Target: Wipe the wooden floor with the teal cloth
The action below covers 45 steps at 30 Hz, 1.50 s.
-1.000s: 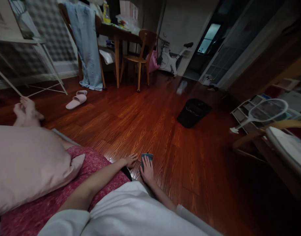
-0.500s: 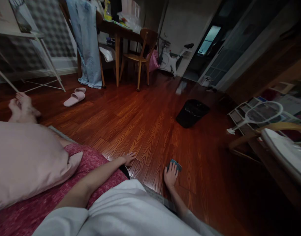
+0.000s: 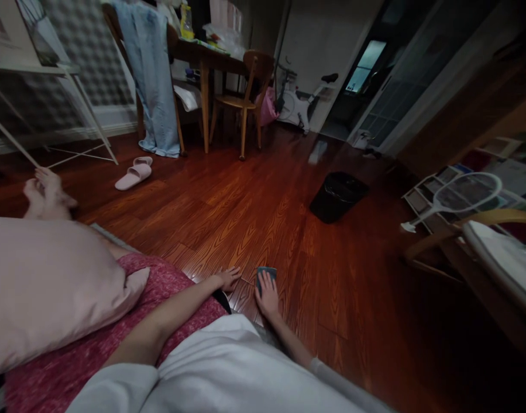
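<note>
My right hand [image 3: 268, 295] is pressed on a small, dark teal folded cloth [image 3: 260, 277] against the reddish wooden floor [image 3: 284, 229]. Its fingers lie over the cloth, whose far edge shows past the fingertips. To the left of it, my left hand [image 3: 230, 279] rests on the floor with its fingers spread, holding nothing. The two hands are a short way apart.
A black lined bin [image 3: 338, 198] stands ahead to the right. Pink slippers [image 3: 134, 174] lie at the left, near a table and wooden chairs [image 3: 244, 103]. A white racket [image 3: 464, 194] leans by shelves at right. A pink pillow [image 3: 51, 287] lies over my lap.
My right hand has slid left across the floor with the cloth under it, closer to my left hand. The left hand has stayed in place, and the view has shifted slightly.
</note>
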Available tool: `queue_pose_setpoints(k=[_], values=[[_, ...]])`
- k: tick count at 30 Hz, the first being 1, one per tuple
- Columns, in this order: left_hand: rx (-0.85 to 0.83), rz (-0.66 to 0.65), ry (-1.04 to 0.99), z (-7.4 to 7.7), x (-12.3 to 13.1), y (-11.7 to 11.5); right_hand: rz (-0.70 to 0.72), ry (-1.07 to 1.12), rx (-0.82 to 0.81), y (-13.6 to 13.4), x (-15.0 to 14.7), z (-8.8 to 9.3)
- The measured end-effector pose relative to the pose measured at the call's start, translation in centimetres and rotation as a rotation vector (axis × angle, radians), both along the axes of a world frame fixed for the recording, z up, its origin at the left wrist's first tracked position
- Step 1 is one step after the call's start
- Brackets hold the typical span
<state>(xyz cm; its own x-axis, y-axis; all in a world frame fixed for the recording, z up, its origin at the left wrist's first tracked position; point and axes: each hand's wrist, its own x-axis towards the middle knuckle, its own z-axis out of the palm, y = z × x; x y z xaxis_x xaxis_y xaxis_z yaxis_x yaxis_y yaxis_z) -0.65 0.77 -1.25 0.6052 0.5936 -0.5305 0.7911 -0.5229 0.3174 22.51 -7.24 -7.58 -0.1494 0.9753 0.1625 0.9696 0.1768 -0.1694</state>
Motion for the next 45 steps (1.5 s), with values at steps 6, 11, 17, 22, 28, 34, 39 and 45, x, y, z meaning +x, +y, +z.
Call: queue_pose_setpoints(k=[6, 11, 17, 22, 28, 34, 39, 45], values=[[-0.003, 0.006, 0.002, -0.1, 0.0, 0.0, -0.473, -0.009, -0.011, 1.1, 10.4, 0.5], [-0.012, 0.002, 0.014, 0.0, 0.0, 0.0, -0.604, 0.009, 0.053, -1.5, 11.7, -1.0], [-0.023, -0.004, 0.028, 0.5, -0.1, 0.0, -0.461, 0.029, 0.015, -2.7, 3.5, -1.8], [-0.029, -0.009, 0.033, 0.7, 0.0, -0.1, -0.084, 0.046, 0.006, -1.7, -2.7, -0.9], [-0.019, -0.002, 0.028, 0.3, 0.0, -0.1, 0.075, 0.032, 0.017, 0.3, 1.1, -0.1], [0.003, -0.031, 0.006, 0.5, -0.4, 0.0, -0.425, 0.015, 0.004, 0.7, 12.2, 0.1], [0.093, -0.033, -0.008, 0.8, 0.0, -0.2, -0.77, 0.061, 0.016, 1.3, 14.9, 0.2], [0.132, -0.058, -0.013, 0.3, 0.9, -0.6, -0.666, 0.027, 0.017, 1.9, 9.7, -0.9]])
